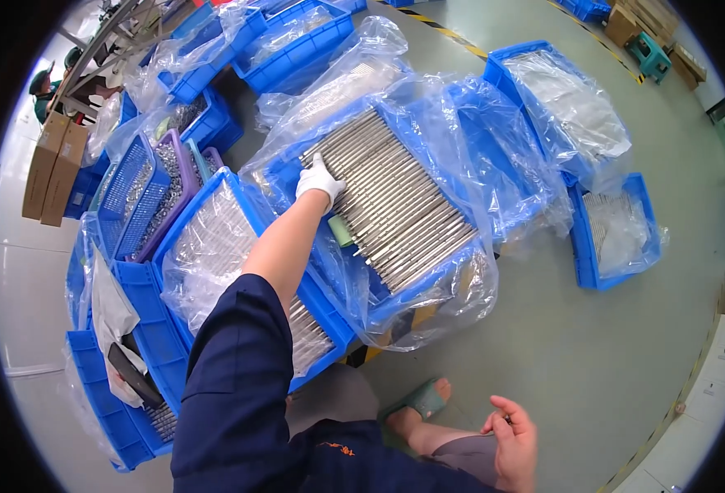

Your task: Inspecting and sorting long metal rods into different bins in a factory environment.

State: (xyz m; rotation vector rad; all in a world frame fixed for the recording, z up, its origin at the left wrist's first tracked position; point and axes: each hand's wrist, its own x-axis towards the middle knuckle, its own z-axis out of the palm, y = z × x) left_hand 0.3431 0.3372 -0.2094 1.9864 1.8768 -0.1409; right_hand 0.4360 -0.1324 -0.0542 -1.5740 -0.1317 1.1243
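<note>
My left hand [320, 182], in a white glove, reaches out over a blue crate lined with clear plastic. Its thumb and index finger are spread, and it rests against the left ends of the metal rods [404, 197]. These shiny rods lie side by side in a dense layer. Just below the glove, a small green roll-shaped piece [340, 231] sits beside the rod ends. My right hand [514, 444], bare, is low at the right, above my leg and away from the crates. Its fingers are curled around a small dark thing, too small to name.
Plastic-covered rods fill the blue crate [161, 261] under my left arm. Purple and blue baskets [136, 193] of small metal parts stand at the left. More lined crates [617, 283] sit to the right on the green floor. A person [43, 86] is at the far left.
</note>
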